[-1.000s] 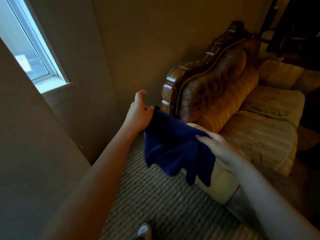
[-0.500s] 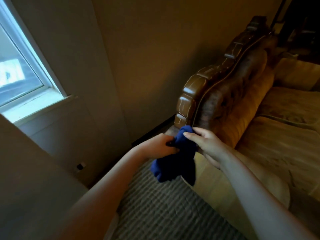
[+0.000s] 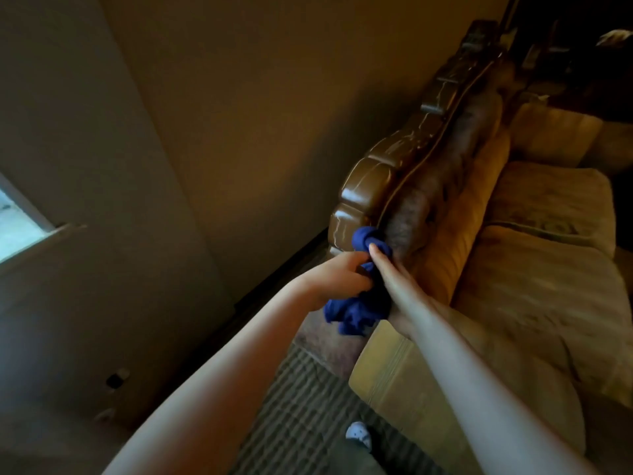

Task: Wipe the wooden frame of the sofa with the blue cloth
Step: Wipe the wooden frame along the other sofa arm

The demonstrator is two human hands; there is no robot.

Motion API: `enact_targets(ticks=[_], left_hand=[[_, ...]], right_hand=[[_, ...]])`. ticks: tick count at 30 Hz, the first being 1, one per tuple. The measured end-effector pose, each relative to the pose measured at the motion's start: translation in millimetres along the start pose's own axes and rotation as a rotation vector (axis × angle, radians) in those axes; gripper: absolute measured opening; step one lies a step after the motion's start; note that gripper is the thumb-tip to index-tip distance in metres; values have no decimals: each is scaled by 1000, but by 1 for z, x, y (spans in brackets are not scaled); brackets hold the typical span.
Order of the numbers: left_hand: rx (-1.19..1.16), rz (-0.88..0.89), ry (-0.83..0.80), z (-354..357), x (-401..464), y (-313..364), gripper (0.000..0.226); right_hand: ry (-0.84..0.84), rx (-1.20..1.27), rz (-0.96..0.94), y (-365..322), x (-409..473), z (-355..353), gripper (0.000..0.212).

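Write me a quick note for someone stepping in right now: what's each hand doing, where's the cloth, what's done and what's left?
Left hand: grips the bunched blue cloth.
Right hand: also holds the cloth, pressing its top end near the lower corner of the wooden frame.
Done: cloth gathered and brought to the frame.
Left: wipe along the carved frame toward the sofa's far end.

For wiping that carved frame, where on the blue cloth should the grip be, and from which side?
Probably the bunched middle of the blue cloth, taken from the seat side, as the right hand does now. That leaves the rounded wad at its top free against the near end of the wooden frame. The left hand holds the hanging folds, which look loose and could drag.
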State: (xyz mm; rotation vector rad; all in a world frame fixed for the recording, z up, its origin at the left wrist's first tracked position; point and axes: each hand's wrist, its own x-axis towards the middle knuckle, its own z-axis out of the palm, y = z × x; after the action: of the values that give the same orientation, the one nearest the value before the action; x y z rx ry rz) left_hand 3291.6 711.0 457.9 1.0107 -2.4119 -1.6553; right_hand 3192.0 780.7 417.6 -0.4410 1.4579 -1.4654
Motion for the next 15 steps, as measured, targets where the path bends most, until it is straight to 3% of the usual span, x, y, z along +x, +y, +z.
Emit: enact_targets(ticks=[4, 7, 10, 15], left_hand=[[-80, -36, -72, -27, 45, 20, 40], [-123, -47, 23, -54, 85, 30, 30], [-210, -91, 176, -83, 121, 30, 25], [-308, -200, 276, -122, 161, 8, 27]], right_hand=[[140, 106, 93, -12, 57, -23, 48], [226, 136, 78, -30, 103, -42, 70], [336, 131, -30, -64, 142, -53, 59], [508, -1, -295, -118, 193, -32, 46]])
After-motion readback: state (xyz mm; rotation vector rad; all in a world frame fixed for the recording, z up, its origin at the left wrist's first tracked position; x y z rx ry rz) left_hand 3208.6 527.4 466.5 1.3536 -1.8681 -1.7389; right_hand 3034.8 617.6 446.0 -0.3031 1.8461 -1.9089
